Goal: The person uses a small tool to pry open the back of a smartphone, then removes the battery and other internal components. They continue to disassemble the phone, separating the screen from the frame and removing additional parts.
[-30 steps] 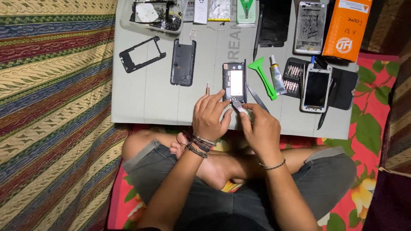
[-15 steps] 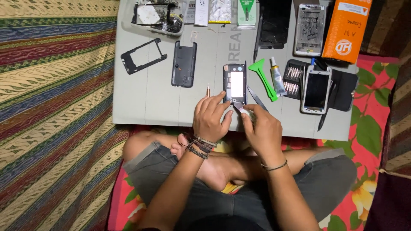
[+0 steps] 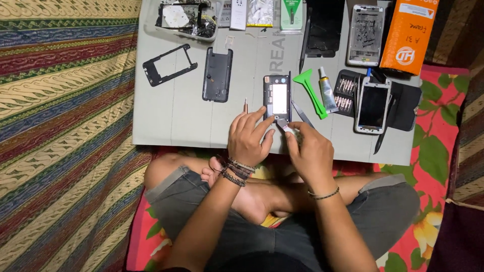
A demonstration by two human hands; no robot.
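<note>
We sit cross-legged at the counter's point(image 3: 166, 121) near edge. Our left hand point(image 3: 248, 138) curls, fingertips pressing the opened phone's point(image 3: 277, 98) lower end. Our right hand point(image 3: 308, 151) bends inward, pinching a small pale part point(image 3: 288, 128) just beside it. A green pry tool point(image 3: 310, 90) lies nearby.

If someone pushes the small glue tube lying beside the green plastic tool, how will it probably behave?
The glue tube lies flat on the grey mat, so it cannot tip. Its round body would probably roll sideways, towards the green pry tool or the screwdriver bit case. It is small and thin, so likely light and easily dented.
</note>
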